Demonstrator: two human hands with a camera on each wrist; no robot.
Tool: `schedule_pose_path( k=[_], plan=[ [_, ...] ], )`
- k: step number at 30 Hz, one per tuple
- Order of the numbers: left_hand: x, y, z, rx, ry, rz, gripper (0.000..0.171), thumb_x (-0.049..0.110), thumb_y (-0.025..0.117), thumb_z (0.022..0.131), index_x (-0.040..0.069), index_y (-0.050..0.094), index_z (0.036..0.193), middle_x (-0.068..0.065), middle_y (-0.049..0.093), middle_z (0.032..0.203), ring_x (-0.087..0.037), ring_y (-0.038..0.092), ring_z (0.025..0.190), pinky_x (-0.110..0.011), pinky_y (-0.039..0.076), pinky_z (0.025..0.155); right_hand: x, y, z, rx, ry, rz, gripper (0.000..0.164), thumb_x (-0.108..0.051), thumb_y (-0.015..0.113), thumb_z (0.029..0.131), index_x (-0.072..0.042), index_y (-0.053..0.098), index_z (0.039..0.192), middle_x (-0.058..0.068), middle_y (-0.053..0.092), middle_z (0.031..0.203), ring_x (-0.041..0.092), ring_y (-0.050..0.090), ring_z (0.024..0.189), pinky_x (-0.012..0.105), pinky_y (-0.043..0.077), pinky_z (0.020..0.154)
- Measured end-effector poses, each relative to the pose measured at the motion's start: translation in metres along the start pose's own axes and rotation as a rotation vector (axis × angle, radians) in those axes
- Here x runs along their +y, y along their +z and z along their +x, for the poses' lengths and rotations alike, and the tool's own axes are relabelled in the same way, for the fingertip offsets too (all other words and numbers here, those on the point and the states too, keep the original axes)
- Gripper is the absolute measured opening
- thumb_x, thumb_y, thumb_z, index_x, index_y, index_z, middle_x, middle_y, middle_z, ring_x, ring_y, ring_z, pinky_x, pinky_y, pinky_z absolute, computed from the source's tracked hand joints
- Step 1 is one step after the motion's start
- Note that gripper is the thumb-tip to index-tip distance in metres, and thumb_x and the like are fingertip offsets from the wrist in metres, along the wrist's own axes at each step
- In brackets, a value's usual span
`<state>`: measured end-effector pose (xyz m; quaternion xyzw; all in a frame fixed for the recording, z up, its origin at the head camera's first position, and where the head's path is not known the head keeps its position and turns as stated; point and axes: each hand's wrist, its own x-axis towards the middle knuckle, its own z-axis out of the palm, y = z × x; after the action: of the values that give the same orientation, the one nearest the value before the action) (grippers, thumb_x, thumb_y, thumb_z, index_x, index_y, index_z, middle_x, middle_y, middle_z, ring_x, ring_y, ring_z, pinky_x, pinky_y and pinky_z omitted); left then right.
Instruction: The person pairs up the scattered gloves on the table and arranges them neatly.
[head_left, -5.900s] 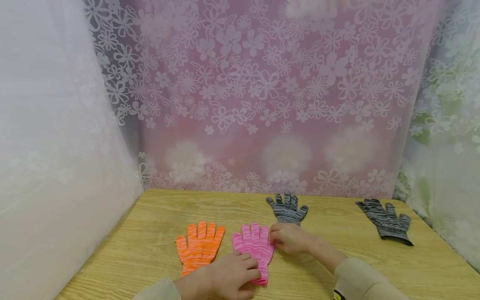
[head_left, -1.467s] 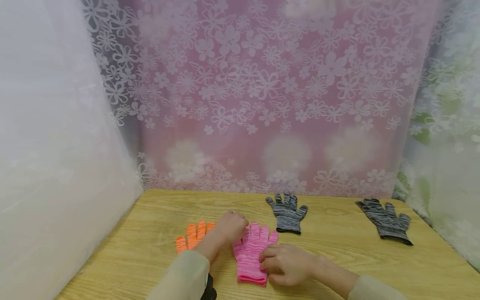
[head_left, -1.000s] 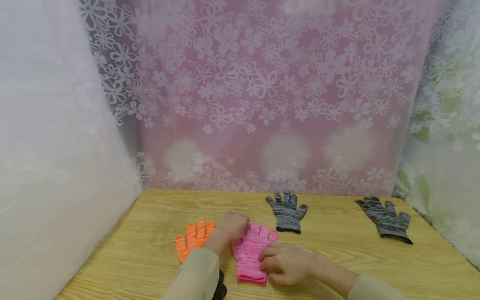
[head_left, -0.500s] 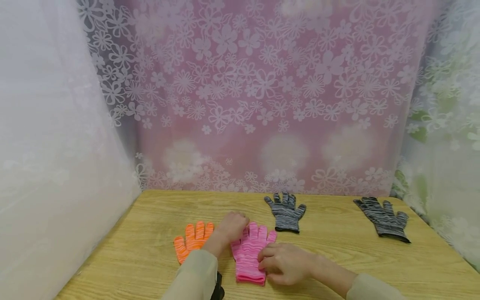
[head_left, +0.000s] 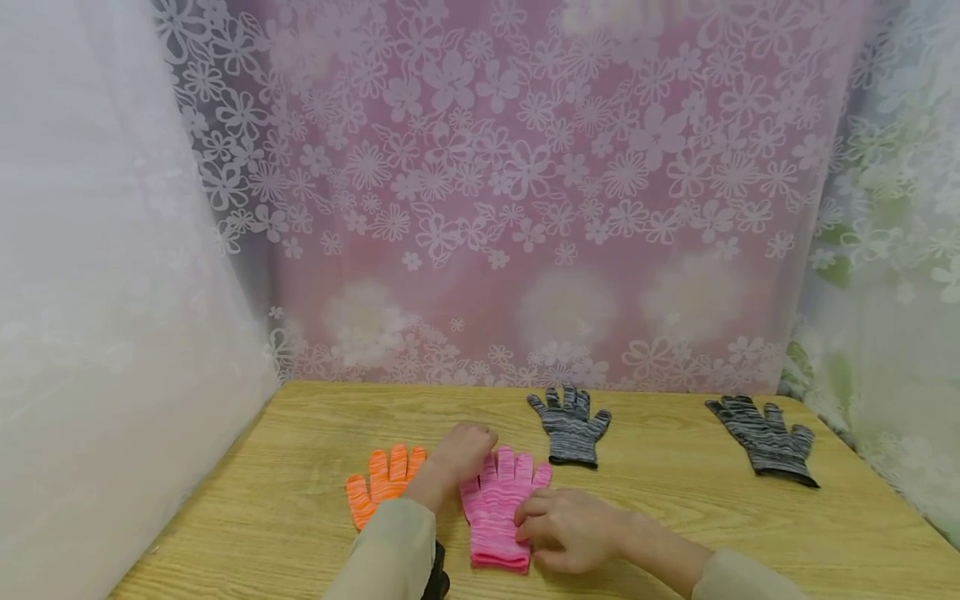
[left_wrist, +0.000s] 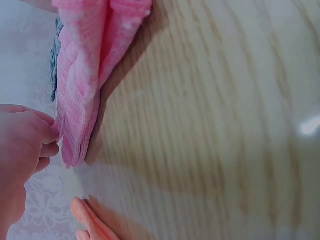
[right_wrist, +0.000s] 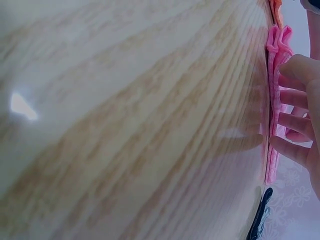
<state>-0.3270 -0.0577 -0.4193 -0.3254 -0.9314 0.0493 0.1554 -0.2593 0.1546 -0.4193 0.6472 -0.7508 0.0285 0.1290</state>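
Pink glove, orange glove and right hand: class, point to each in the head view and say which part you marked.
Pink glove [head_left: 495, 510]: head view, the middle of its body, below the fingers.
Orange glove [head_left: 381, 489]: head view, just below its fingers.
Right hand [head_left: 573, 529]: head view, the back of the hand.

Curtained-off spot, kind of building unclear, table [head_left: 300, 433], pink curtain [head_left: 525, 208] behind table, white curtain [head_left: 112, 292] left of it, leafy curtain [head_left: 900, 250] right.
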Motion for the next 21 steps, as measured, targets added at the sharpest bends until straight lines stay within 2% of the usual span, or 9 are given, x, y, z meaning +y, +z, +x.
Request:
schedule_pose_path(
  k=[8,12,16,18,21],
  plan=[
    [0.003,0.000,0.001,-0.026,0.000,0.000,0.006,0.010,0.060,0.087,0.012,0.062,0.082,-0.001,0.060,0.080,-0.018,0.059,0.082,-0.029,0.047,0.078,0.000,0.000,-0.001,-0.009,0.001,-0.005,0.018,-0.026,0.060,0.085,-0.018,0.065,0.100,-0.005,0.058,0.105,0.009,0.053,0.102,0.023,0.039,0.091],
    [0.001,-0.001,0.002,-0.027,-0.025,0.049,0.005,0.017,0.063,0.087,0.012,0.063,0.085,-0.002,0.062,0.082,-0.018,0.060,0.083,-0.030,0.047,0.079,0.000,0.000,-0.001,-0.020,0.007,0.008,0.018,-0.025,0.059,0.086,-0.017,0.065,0.101,-0.005,0.058,0.106,0.009,0.052,0.103,0.024,0.039,0.092],
    [-0.004,-0.008,0.003,-0.015,-0.036,0.097,0.008,0.020,0.064,0.085,0.012,0.065,0.085,-0.001,0.061,0.081,-0.017,0.061,0.080,-0.031,0.047,0.075,0.001,0.000,-0.001,-0.023,0.010,0.020,0.019,-0.025,0.059,0.086,-0.017,0.065,0.102,-0.005,0.058,0.106,0.009,0.053,0.103,0.024,0.039,0.092],
    [-0.006,-0.015,0.003,-0.019,-0.019,0.079,0.006,0.019,0.064,0.085,0.013,0.066,0.083,0.001,0.060,0.080,-0.016,0.060,0.078,-0.031,0.046,0.074,0.001,0.000,-0.001,-0.023,0.011,0.021,0.019,-0.024,0.059,0.086,-0.017,0.065,0.102,-0.005,0.058,0.106,0.009,0.053,0.103,0.023,0.040,0.092],
    [-0.009,-0.026,-0.001,-0.024,0.054,0.046,0.004,0.016,0.066,0.082,0.016,0.068,0.079,0.004,0.060,0.078,-0.014,0.059,0.075,-0.028,0.046,0.071,0.001,0.000,-0.002,-0.022,0.011,0.018,0.019,-0.024,0.059,0.086,-0.017,0.065,0.103,-0.005,0.058,0.107,0.009,0.052,0.104,0.023,0.040,0.091]
  ],
)
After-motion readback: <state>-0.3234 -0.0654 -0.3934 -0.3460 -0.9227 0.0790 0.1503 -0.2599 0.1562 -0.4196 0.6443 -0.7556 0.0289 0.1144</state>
